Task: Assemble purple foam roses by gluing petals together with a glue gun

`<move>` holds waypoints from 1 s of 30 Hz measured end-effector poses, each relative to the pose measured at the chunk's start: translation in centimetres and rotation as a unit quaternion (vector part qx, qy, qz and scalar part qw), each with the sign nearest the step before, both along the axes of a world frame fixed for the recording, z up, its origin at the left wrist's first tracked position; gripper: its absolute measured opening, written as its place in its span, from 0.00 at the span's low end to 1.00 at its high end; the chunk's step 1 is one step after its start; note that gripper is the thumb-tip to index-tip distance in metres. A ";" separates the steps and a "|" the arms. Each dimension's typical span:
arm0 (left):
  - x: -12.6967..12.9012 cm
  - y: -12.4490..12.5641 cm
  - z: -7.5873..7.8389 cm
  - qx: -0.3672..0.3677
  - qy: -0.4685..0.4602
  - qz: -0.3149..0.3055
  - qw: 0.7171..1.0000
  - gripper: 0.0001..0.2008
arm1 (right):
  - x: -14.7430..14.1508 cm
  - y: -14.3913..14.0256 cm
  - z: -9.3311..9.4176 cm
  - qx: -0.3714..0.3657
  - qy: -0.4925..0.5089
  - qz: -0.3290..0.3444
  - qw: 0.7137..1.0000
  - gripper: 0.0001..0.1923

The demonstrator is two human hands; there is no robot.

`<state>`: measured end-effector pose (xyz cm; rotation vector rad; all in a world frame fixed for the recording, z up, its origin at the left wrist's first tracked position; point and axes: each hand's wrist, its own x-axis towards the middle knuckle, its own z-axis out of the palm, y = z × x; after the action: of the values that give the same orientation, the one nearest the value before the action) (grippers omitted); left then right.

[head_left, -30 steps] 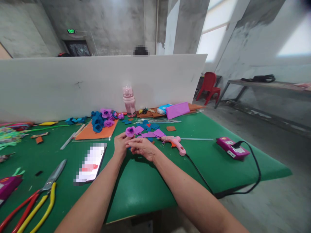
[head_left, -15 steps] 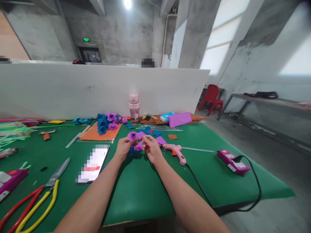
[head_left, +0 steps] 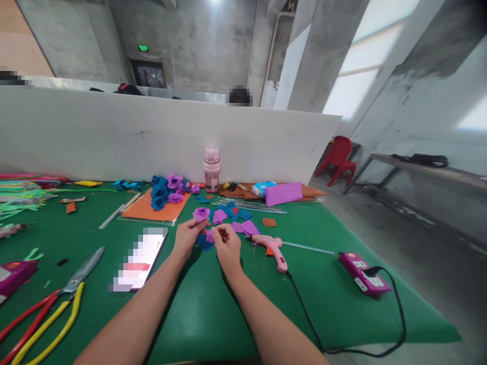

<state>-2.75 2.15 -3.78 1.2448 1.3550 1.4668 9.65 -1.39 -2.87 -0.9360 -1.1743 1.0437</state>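
Note:
My left hand [head_left: 187, 237] is closed, its fingertips pinching a purple felt-like flower [head_left: 201, 214] with rolled petals from below. Close beside it, my right hand [head_left: 227, 246] is closed with thumb and fingers together; what they hold, if anything, is too small to make out. A purple petal piece [head_left: 209, 236] shows by the right fingertips, and I cannot tell whether they touch it. Dark blue pieces [head_left: 205, 244] lie below the hands. Beyond are more loose purple petals [head_left: 249, 227]. A pink glue gun [head_left: 270, 244] rests right of my right hand, a clear stick in its back.
Finished blue and purple flowers [head_left: 162, 192] lie on an orange sheet [head_left: 146, 213]. Left are a phone [head_left: 142, 261] and large scissors [head_left: 74, 289]. A pink bottle [head_left: 212, 170] stands against the white partition [head_left: 114, 132]. The cord runs toward a purple power box [head_left: 363, 274] at right.
The view has shifted a little. My hands have moved slightly left and nearer me, with the flower now turned more upright in my left hand; my right hand has drawn lower.

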 end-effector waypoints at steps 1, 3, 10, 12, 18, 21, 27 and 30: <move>0.1 -0.1 0.1 0.000 0.009 -0.009 1.000 0.17 | 0.2 -0.3 0.3 0.023 -0.043 -0.022 0.999 0.11; 0.3 -0.4 0.4 -0.002 0.029 -0.020 0.999 0.15 | 0.7 -0.7 0.8 0.047 -0.107 -0.047 0.992 0.10; 0.7 -1.0 1.2 -0.027 0.049 -0.007 0.998 0.15 | 1.4 -0.7 1.1 0.074 -0.116 -0.086 0.987 0.08; 0.7 -1.0 1.2 -0.027 0.050 -0.005 0.998 0.15 | 1.3 -0.6 0.9 0.122 -0.118 -0.096 0.981 0.07; 0.9 -1.1 1.2 -0.023 0.037 -0.007 0.999 0.15 | 1.3 -0.7 0.6 0.158 -0.148 -0.052 0.975 0.10; 1.0 -1.1 1.1 -0.033 0.020 -0.013 0.999 0.16 | 1.2 -0.8 0.6 0.134 -0.143 -0.012 0.981 0.08; 0.7 -0.7 0.6 -0.031 0.012 -0.022 0.999 0.17 | 0.9 -0.5 0.7 0.060 -0.081 0.048 0.994 0.08; 0.6 -0.5 0.5 -0.032 0.012 -0.010 0.999 0.17 | 1.0 -0.1 0.5 0.031 -0.055 0.058 0.996 0.08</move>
<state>-2.15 1.65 -3.30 1.2360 1.3896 1.3887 10.61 -1.50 -2.39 -0.8957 -1.3583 1.0526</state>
